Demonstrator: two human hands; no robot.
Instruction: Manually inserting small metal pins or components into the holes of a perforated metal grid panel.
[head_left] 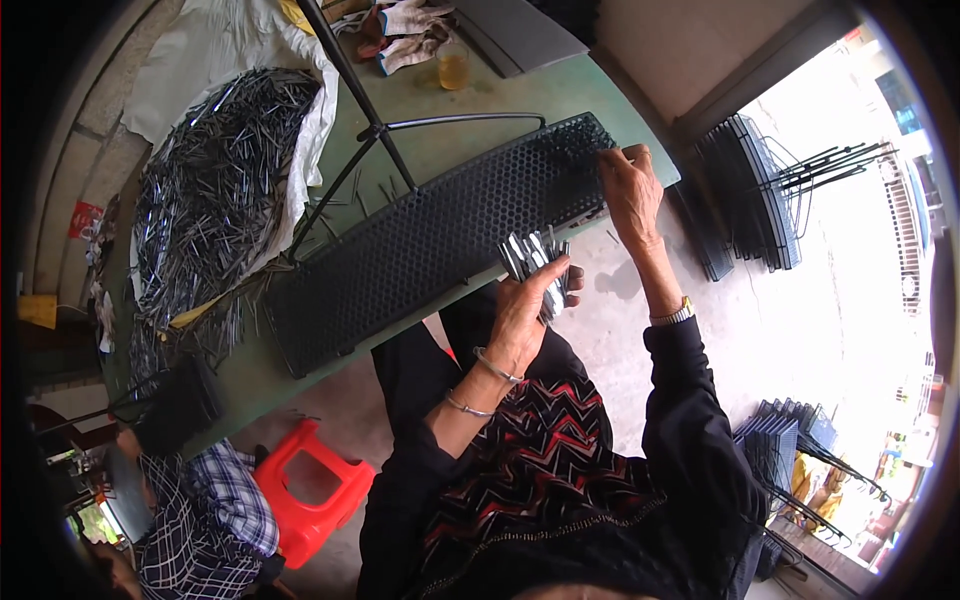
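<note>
Green worktable [565, 90]: mesh panel [400, 240] at the right hand [632, 195], bundle of metal strips [523, 262] in the left hand [525, 310]

Most of the near side of the worktable is taken up by the black mesh panel, which is laid slantwise from the right hand to well left of the left hand. At its right-hand end, the edge is met by the right hand, whose fingers are bent and drawn together; whether anything is pinched between the fingertips cannot be told. The left hand is closed around the bundle of metal strips, with the thumb laid across it and the strip ends fanned out past the fingers. This bundle is held close by the panel's near edge, to the left of and nearer the body than the right hand. A watch [674, 314] is worn on the right wrist and bracelets [498, 365] on the left.

Beyond the left hand and well to its left, loose dark strips [230, 180] are contained in an opened white sack [220, 40]. Between that sack and the right hand, the panel's far edge is reached by a black rod frame [375, 131]. Farther beyond both hands, a glass [453, 72] of amber liquid, work gloves [412, 20] and a grey sheet [520, 35] are noted. To the right of the right hand, stacked black panels [745, 190] are seen. Behind and left of the left hand, a red stool [350, 477] is placed beside a co-worker [175, 515] in checked clothing
</note>
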